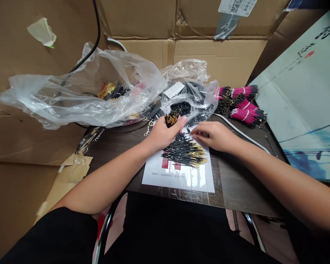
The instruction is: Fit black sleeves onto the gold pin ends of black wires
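Observation:
My left hand [164, 134] is shut on a small bunch of black wires [172, 119], whose gold-tipped ends stick out past the fingers. My right hand [213, 136] lies with its fingers extended just beside the top of a loose pile of black wires with gold terminals [184, 153], and it shows nothing held. That pile rests on a white printed sheet [178, 180] marked "DRS-206DC-E001". Part of the sheet's text is hidden by glare.
A dark wooden table [236, 183] carries a clear plastic bag [71, 99] and a bag of black wire bundles [187, 104]. Bundles of pink wires [247, 116] lie to the far right, beside a white cable [242, 134]. Cardboard sheets [220, 55] stand behind, and a painted panel [299, 110] stands right.

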Available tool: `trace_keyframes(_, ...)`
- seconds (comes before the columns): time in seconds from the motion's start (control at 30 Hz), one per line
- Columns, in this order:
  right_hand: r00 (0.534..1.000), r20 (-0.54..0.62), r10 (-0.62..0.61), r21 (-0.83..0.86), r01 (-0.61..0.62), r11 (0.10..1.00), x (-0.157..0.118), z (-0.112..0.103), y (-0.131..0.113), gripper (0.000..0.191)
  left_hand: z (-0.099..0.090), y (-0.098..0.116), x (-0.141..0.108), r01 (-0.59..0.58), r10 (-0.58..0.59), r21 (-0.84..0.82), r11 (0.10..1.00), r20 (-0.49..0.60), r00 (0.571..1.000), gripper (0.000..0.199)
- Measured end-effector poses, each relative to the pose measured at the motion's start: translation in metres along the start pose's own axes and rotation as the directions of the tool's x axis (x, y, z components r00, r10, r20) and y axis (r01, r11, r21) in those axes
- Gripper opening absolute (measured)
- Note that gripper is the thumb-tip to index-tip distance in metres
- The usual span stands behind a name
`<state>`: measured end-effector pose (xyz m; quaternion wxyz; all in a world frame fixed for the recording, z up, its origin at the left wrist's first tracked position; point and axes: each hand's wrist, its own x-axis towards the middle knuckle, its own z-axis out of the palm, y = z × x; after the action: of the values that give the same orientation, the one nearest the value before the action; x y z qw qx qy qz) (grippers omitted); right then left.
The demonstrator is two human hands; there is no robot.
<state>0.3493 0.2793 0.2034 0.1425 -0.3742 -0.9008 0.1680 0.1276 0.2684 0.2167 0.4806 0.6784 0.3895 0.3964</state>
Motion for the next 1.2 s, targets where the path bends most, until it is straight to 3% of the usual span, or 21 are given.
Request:
trace_keyframes(0.13,0.991,0.098,-0.096,-0.04,0.101,0.994,0.02,-0.004,0.002,0.026,-0.006,-0.004,0.004,0.105,-0.111,-0.186,0.977,-0.022,0.994,0.046)
trace_keyframes(0.4,0.976,0.149,-0.159,-0.124,0.178,0.976,0.041,0.004,0.001,0.025,-0.008,-0.007,0.004,0.044,-0.039,0.055,0.998,-0.087,0.995,0.043)
trace_keyframes(0.47,0.979,0.131,-0.154,-0.182,0.176,0.967,0.04,0.006,-0.001,0.023,-0.009,-0.007,0.004,-0.037,0.059,0.2,0.979,-0.103,0.993,0.043)
trace_keyframes(0.57,0.985,0.101,-0.138,-0.269,0.16,0.95,0.037,0.009,-0.001,0.025,-0.01,-0.009,0.003,-0.223,0.271,0.43,0.875,-0.051,0.961,0.037)
trace_keyframes(0.67,0.99,0.075,-0.119,-0.327,0.137,0.935,0.032,0.01,-0.001,0.023,-0.011,-0.012,0.002,-0.308,0.343,0.565,0.765,0.047,0.938,0.03)
trace_keyframes(0.87,0.982,-0.175,-0.071,-0.297,0.016,0.955,0.008,-0.002,-0.018,0.007,-0.005,-0.009,-0.004,-0.331,0.312,0.624,0.708,0.143,0.939,0.033)
trace_keyframes(1.03,0.949,-0.3,-0.093,-0.343,-0.016,0.939,-0.027,0.0,-0.049,0.01,0.005,-0.002,-0.016,-0.426,0.287,0.597,0.68,0.317,0.904,0.017)
trace_keyframes(1.2,0.879,-0.473,-0.063,-0.137,-0.003,0.991,-0.05,0.008,-0.066,0.017,0.01,0.001,-0.023,-0.478,0.297,0.484,0.733,0.405,0.865,0.018)
